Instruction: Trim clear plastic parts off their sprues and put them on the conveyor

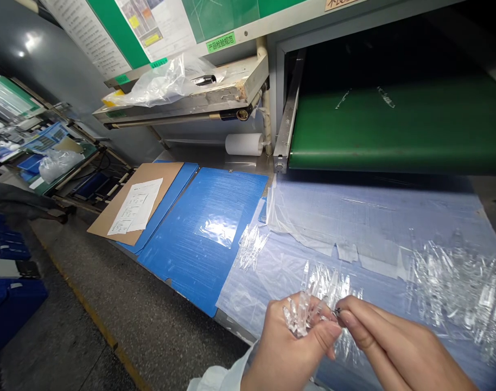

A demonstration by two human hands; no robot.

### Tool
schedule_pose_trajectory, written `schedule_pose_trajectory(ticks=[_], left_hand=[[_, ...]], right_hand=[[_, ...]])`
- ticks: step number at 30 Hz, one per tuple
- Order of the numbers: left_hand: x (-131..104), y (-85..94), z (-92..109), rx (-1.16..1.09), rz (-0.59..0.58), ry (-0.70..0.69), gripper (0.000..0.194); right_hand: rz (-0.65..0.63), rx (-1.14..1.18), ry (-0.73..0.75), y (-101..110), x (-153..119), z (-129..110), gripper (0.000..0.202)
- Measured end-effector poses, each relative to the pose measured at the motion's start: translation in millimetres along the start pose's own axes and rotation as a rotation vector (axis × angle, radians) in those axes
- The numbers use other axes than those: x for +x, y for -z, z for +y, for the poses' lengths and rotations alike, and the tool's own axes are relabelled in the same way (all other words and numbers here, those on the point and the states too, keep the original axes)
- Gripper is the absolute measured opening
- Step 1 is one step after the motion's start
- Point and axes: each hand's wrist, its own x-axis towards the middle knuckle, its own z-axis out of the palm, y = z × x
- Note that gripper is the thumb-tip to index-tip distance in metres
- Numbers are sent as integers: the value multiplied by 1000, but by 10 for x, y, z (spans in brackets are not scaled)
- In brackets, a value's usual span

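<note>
My left hand (pixel 291 342) is closed around a bunch of clear, slender plastic pieces (pixel 301 312) whose ends poke up above the fingers. Beside it, my right hand (pixel 390 342) pinches something small and dark at its fingertips, right by the left fingertips; it is too small to name. Under and behind both hands lies a pile of similar clear pieces (pixel 329 282) on a pale blue plastic-covered surface (pixel 288 271). A bigger heap of clear pieces (pixel 463 293) spreads at the right. To the left lies a small cluster of them (pixel 251 247).
A green conveyor belt (pixel 411 130) carries two clear pieces at the back right. Left of the work surface are a blue board (pixel 191 233), a clear bag (pixel 219 228), and cardboard (pixel 166 179) with a paper sheet (pixel 137 206). A shelf (pixel 231 89) holds a plastic bag (pixel 162 87).
</note>
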Motion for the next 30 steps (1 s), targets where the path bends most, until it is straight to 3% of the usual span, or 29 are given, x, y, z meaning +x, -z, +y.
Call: schedule_pose_trajectory(ticks=[7, 12, 30], left_hand=[[6, -18, -38, -21, 42, 18, 23], [8, -26, -78, -33, 50, 10, 26], [9, -35, -42, -42, 45, 18, 35]], right_hand=[[-68, 55, -7, -2, 20, 20, 34], [-15, 122, -37, 12, 20, -20, 38], [-13, -9, 16, -65, -41, 53, 30]])
